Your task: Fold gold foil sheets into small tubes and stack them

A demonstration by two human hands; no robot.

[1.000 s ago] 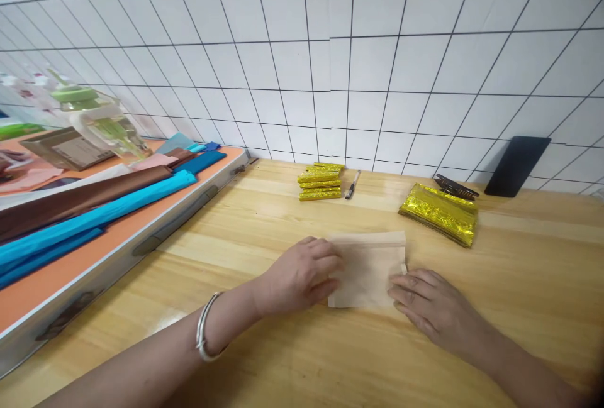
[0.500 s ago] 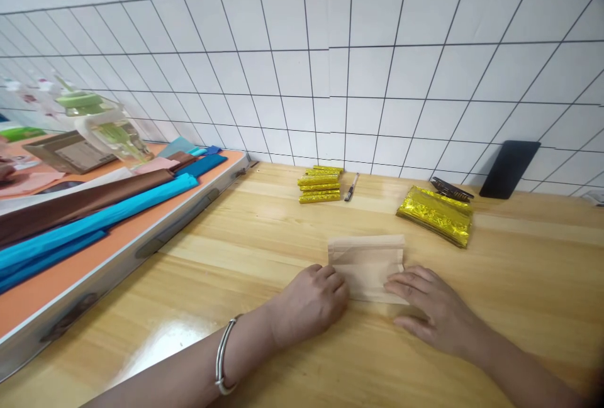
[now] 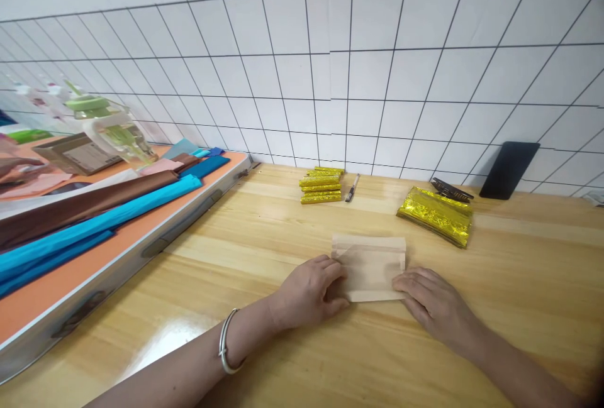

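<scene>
A beige sheet of paper (image 3: 370, 263) with creased, folded-in edges lies flat on the wooden table. My left hand (image 3: 314, 288) is at its left edge, the curled fingers over the paper and the thumb at the lower left corner. At the lower right corner, the fingers of my right hand (image 3: 431, 304) are pressed together on the paper's edge, thumb tucked below. Both fingertips partly cover the sheet's sides. Beyond it lie a stack of shiny gold foil sheets (image 3: 436, 214) and several gold foil rolls (image 3: 321, 185).
A pen (image 3: 352, 188) lies beside the rolls. A black hair clip (image 3: 452, 190) sits behind the foil stack, and a black phone (image 3: 509, 170) leans on the tiled wall. On the left, an orange-topped box (image 3: 136, 219) carries coloured paper, a carton (image 3: 78, 153) and a green-lidded bottle (image 3: 111, 122).
My left thumb has come out from the curled fingers to the sheet's lower left corner. My right fingers have drawn together at the right edge, which now lies straighter.
</scene>
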